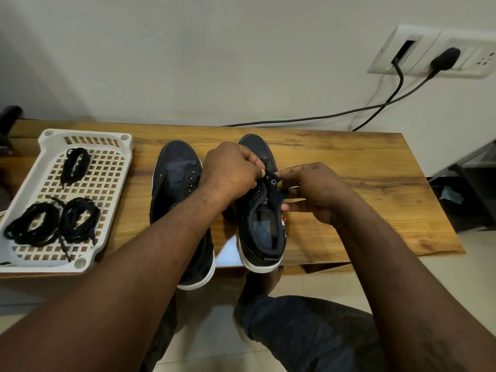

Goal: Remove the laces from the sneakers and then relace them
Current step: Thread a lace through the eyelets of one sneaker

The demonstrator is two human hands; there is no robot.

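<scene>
The tabletop (335, 162) is glossy, grained wood. The sneakers (171, 189) are matt dark cloth with smooth white rubber soles and metal eyelets. The basket (126, 162) is white perforated plastic holding woven laces (75, 165).

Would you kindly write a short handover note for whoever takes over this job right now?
Left hand pinches a black lace at the right sneaker; right hand grips that sneaker's eyelet edge.
Both sneakers are on the wooden table; the left sneaker shows bare eyelets.
Three coiled laces lie in the white tray.
Left: finish this lace (removing or threading, I cannot tell), then the left sneaker.
</scene>
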